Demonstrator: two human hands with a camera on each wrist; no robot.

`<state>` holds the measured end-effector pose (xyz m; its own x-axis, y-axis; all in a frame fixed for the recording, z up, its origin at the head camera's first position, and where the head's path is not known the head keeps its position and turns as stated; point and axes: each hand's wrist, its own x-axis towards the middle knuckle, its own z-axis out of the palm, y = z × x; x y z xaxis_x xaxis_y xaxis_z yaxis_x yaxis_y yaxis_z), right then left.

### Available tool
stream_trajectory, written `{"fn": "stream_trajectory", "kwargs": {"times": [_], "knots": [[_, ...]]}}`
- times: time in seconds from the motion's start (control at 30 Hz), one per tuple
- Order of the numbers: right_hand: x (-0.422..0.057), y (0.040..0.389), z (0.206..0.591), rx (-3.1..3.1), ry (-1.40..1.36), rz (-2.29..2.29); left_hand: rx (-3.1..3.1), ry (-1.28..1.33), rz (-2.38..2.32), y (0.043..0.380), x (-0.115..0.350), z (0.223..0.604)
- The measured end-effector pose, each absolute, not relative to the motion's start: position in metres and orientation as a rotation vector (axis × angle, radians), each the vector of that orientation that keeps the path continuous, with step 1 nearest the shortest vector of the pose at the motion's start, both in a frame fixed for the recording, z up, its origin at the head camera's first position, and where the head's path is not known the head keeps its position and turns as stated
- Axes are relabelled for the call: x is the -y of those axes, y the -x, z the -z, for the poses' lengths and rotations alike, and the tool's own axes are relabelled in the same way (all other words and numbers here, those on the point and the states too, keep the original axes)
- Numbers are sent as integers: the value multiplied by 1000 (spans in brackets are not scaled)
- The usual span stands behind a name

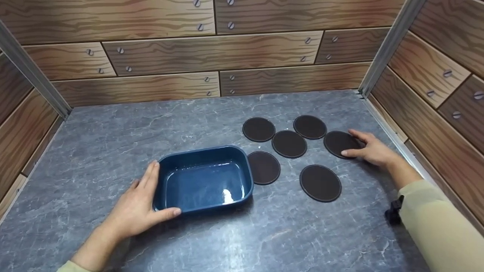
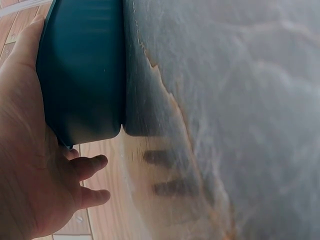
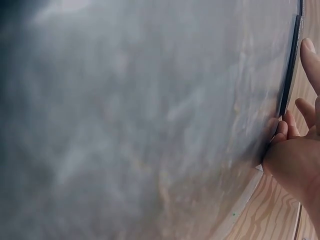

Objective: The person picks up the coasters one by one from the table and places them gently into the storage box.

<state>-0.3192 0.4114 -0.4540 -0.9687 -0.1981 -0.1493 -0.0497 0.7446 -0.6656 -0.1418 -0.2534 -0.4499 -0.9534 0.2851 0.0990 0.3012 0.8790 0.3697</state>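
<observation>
A blue rectangular dish [image 1: 204, 181] stands upright on the table, with nothing in it. My left hand [image 1: 136, 207] rests against its near left corner, fingers along the left side and thumb along the front rim. The left wrist view shows the dish's outer wall [image 2: 82, 70], with the lower fingers [image 2: 90, 167] extended free of it. At the right, my right hand [image 1: 372, 149] spans a round dark coaster [image 1: 340, 144], thumb at its near edge and index finger at its far edge. From the right wrist, that coaster [image 3: 291, 65] appears edge-on as a thin dark strip.
Several more dark round coasters lie flat, among them one in front [image 1: 320, 183] and one [image 1: 264, 168] right beside the dish. Wood-patterned panels [image 1: 211, 54] wall the grey marbled table [image 1: 113, 136] at back and sides, with metal corner posts [image 1: 385, 49].
</observation>
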Motion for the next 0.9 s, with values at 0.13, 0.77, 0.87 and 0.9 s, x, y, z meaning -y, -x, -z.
{"fn": "stream_trajectory", "kwargs": {"times": [0.13,0.77,0.87,0.9], "knots": [[-410,321,453,-2726,192,1036,3009,458,601,142,254,450],[-408,323,453,-2724,220,1015,3019,445,630,141,252,449],[-408,323,456,-2727,212,1091,3016,448,631,142,252,449],[-408,323,457,-2726,204,1121,3015,449,630,142,252,449]]}}
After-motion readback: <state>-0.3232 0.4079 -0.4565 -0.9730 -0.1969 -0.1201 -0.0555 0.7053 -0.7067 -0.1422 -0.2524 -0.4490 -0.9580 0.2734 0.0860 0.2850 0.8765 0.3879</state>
